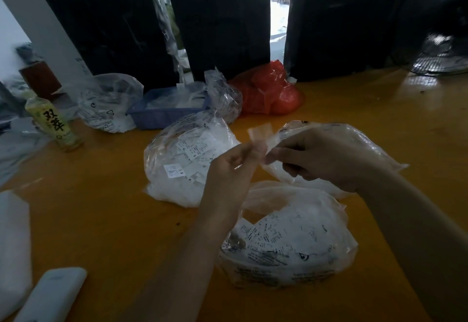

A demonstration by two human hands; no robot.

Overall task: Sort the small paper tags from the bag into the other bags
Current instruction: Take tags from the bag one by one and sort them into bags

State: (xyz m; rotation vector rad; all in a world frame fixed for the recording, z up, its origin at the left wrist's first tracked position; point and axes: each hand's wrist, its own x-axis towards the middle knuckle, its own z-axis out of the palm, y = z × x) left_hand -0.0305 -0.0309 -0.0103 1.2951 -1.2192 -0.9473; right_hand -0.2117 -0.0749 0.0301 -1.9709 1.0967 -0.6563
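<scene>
Tags filled the clear bag [188, 159] on the yellow table [106, 207]. Both the left hand [229, 167] and right hand [326, 159] pinched a small plastic strip [260, 134] between them.

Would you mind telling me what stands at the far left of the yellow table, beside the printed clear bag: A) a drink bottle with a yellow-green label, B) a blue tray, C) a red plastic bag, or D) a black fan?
A: the drink bottle with its yellow-green label stands upright at the table's left edge, left of the printed clear bag; the blue tray lies right of that bag.
</scene>
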